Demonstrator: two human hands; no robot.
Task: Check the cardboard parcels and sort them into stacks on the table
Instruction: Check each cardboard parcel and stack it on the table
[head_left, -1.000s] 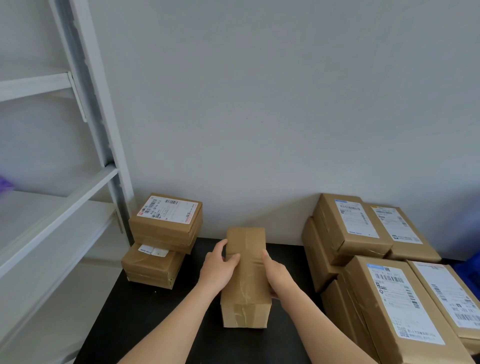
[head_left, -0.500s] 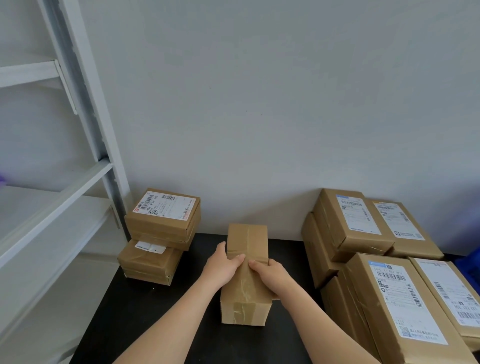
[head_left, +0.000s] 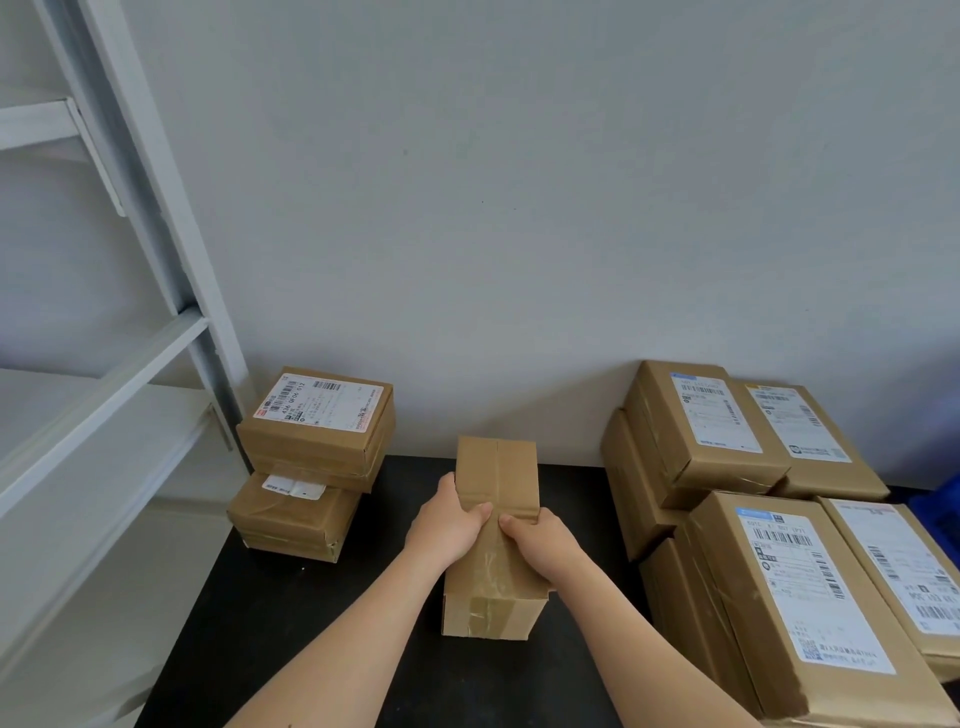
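Observation:
A long taped cardboard parcel (head_left: 496, 470) lies on the black table (head_left: 291, 618), its length running away from me, with no label showing on top. My left hand (head_left: 449, 522) grips its left side and my right hand (head_left: 543, 538) grips its right side, thumbs nearly meeting over the top. At the left stands a stack of two labelled parcels (head_left: 314, 426). At the right stand several larger labelled parcels (head_left: 769, 587) in stacks.
A white metal shelf rack (head_left: 104, 364) stands to the left of the table. The grey wall (head_left: 493, 208) runs behind the table. Something blue (head_left: 935, 514) shows at the right edge behind the big parcels.
My thumbs have slid inward over the top of the long parcel until they almost touch. The parcel stays in the same spot on the table.

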